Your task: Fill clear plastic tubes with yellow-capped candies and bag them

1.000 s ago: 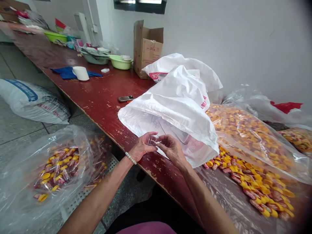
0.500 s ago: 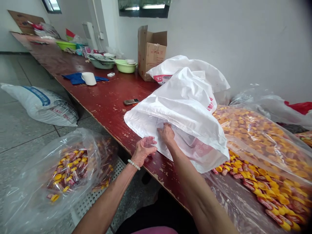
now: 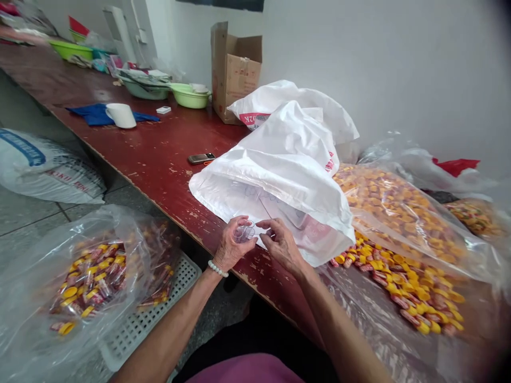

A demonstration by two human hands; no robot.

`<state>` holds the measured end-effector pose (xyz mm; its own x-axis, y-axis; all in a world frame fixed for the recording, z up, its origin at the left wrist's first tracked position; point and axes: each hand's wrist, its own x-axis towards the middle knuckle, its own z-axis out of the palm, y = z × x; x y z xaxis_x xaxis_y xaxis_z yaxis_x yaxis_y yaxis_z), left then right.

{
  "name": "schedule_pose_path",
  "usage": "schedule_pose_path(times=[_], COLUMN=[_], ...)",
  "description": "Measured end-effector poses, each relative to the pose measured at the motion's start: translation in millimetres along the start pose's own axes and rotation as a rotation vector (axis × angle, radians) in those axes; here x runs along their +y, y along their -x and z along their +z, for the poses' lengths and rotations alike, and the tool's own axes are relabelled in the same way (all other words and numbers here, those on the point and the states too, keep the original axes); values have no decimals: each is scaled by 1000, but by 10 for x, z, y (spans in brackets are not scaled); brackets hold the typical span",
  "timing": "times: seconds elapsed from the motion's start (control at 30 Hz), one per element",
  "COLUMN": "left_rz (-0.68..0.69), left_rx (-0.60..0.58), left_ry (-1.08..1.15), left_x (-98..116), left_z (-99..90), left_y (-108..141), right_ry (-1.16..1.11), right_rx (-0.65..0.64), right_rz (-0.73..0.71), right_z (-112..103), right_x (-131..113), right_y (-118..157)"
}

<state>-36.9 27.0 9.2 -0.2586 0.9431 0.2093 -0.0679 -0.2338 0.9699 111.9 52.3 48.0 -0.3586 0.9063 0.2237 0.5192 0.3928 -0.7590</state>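
Observation:
In front of the white woven sack [image 3: 275, 159], my left hand [image 3: 228, 249] is closed around a small clear plastic cup [image 3: 244, 232], its round rim facing up. A beaded bracelet [image 3: 218, 268] circles that wrist. My right hand [image 3: 282, 246] is just right of the cup, thumb and fingers curled toward each other; a see-through bit may be between them, too faint to name. Both hands are above the edge of the red table [image 3: 159, 170], at the sack's open mouth.
Yellow-capped small tubes [image 3: 411, 282] are heaped at right, partly under clear plastic [image 3: 419, 223]. On the left, a clear bag [image 3: 131, 255] of similar tubes rests by a white crate [image 3: 155, 314]. A phone [image 3: 201, 158], white mug [image 3: 121, 115], green basin [image 3: 189, 97] and carton [image 3: 235, 80] stand farther back.
My right hand has come out of the sack's mouth and back beside the cup. My left hand still holds the cup, now with its rim turned up. The view has shifted right.

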Motion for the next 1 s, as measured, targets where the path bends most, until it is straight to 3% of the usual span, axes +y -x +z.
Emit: schedule_pose_path(times=[0.13,0.27,0.37,0.43,0.53,0.63,0.7,0.77,0.87,1.0], left_rz=[-2,-23,-41,-59,-97,-152,-176,-190,-197,-180], left_rx=[-141,-110,-106,-117,-107,-105,-136,-190,-276,-353], left_ry=[-28,-43,-72,-80,-31,75,119,118,96,69], left_x=[25,-32,-74,-96,-105,-34,61,167,278,296], left_z=[100,192,239,246,238,272,345,449,610,743], left_y=[38,61,75,82,111,185,262,357,505,633], right_ry=[-55,-82,-95,-75,31,221,384,443,446,390], right_rx=[6,8,85,189,447,691,639,572,522,483], right_rz=[42,65,35,-28,-63,192,430,521,544,577], right_z=[-54,-2,-47,-214,-679,-1192,-1402,-1466,-1404,-1389], right_x=[-5,51,9,-23,90,492,823,1090,1289,1317], right_y=[60,142,296,459,770,995,1028,993,927,943])
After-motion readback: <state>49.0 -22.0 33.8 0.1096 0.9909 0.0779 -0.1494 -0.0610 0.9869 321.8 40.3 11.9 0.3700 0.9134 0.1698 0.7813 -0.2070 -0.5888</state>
